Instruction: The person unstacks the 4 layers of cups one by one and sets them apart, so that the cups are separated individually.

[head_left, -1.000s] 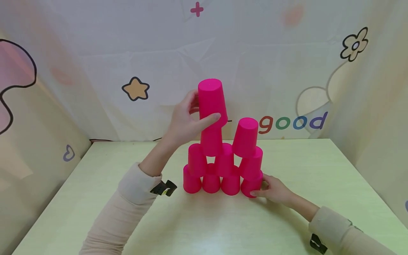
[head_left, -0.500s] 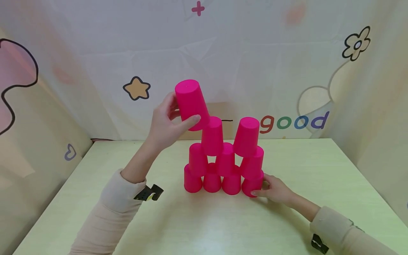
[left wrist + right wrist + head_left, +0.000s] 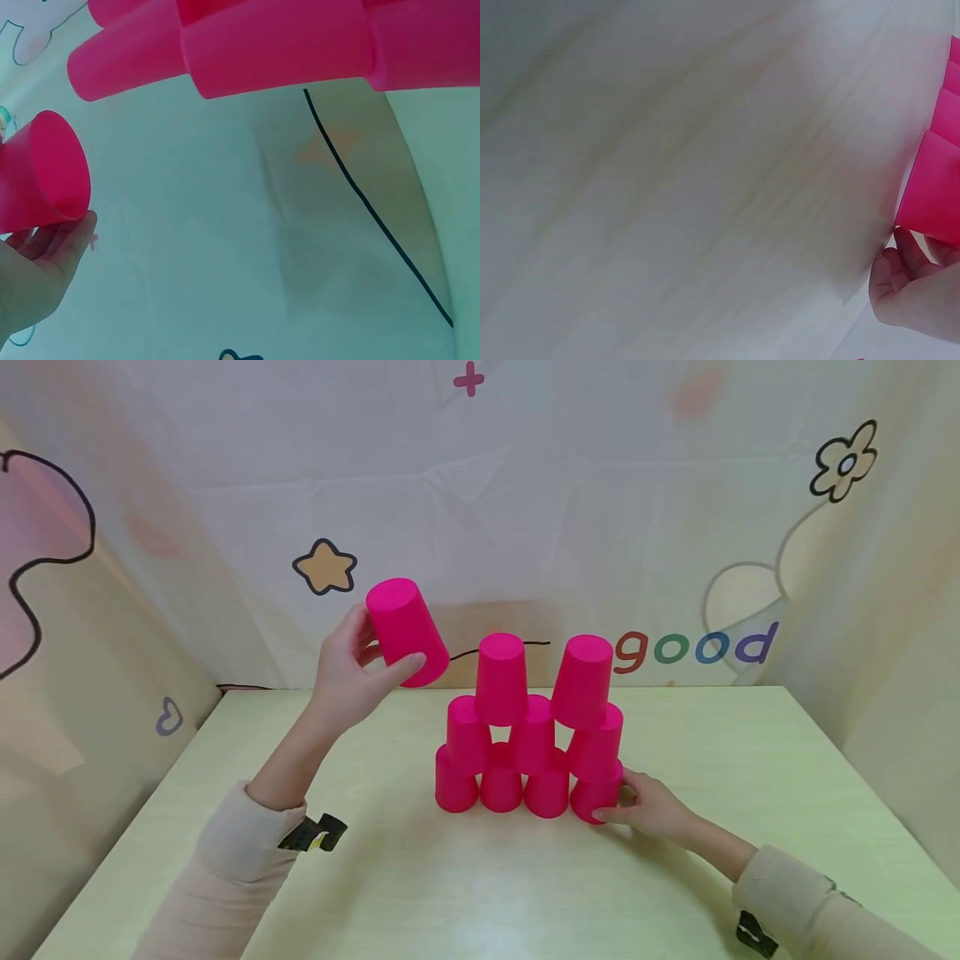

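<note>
Left hand (image 3: 348, 672), seen from where I stand: the thumb crosses the front of the raised cup (image 3: 405, 627) near its rim, and the other fingers curl round the far side. The spread matches the cup's width, with the pink wall gripped between. The cup is mouth down and tilted, its base leaning left, in the air to the left of the pyramid and apart from it.

Right hand (image 3: 654, 810): thumb at the lower front of the corner cup (image 3: 594, 797), fingers at its right side, parted by that cup's width and holding it low. The corner cup stands at the right end of the bottom row.

Pyramid: four inverted pink cups on the pale table (image 3: 480, 893), three bridging them, and two on top, the left top cup (image 3: 502, 681) and right top cup (image 3: 582, 683), with a gap between. Behind hangs a printed curtain (image 3: 570, 527).
</note>
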Action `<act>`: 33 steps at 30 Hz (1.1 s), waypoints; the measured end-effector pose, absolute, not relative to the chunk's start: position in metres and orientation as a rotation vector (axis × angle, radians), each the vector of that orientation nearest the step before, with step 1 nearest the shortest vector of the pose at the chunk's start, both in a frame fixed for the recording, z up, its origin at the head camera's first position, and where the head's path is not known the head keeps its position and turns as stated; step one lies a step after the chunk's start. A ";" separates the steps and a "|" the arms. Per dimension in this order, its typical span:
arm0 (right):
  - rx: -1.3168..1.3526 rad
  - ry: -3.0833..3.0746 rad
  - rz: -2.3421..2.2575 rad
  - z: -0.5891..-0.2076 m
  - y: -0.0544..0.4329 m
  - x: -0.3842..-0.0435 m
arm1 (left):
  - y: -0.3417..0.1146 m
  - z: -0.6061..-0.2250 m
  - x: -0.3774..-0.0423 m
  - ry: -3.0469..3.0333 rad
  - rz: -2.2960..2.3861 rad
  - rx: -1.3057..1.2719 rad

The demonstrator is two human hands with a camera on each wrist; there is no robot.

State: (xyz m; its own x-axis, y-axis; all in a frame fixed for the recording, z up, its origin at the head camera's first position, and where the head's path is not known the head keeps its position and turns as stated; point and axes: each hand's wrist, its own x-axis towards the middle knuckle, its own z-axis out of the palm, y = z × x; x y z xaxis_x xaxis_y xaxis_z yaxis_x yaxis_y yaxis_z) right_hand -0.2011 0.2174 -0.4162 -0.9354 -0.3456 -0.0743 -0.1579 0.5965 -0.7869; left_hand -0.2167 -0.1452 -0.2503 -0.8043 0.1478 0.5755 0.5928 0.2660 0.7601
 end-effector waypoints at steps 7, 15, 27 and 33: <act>-0.419 2.600 -1.254 -0.417 0.219 -0.202 | -0.160 -0.267 -0.218 -2.262 -1.529 -0.586; -0.402 2.590 -1.243 -0.416 0.218 -0.201 | -0.174 -0.289 -0.224 -2.357 -1.581 -0.466; -0.405 2.607 -1.217 -0.417 0.219 -0.201 | -0.188 -0.317 -0.229 -2.484 -1.599 -0.348; -0.414 2.619 -1.215 -0.417 0.219 -0.201 | -0.195 -0.335 -0.234 -2.558 -1.567 -0.286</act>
State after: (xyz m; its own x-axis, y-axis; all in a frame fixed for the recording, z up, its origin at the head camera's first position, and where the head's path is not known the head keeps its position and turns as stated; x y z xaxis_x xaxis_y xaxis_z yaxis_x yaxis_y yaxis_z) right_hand -0.2015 0.2192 -0.4172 -0.9352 -0.3442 -0.0834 -0.1586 0.6176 -0.7703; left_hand -0.2337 -0.1951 -0.3348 -0.9738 0.0942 0.2070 0.2272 0.4434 0.8670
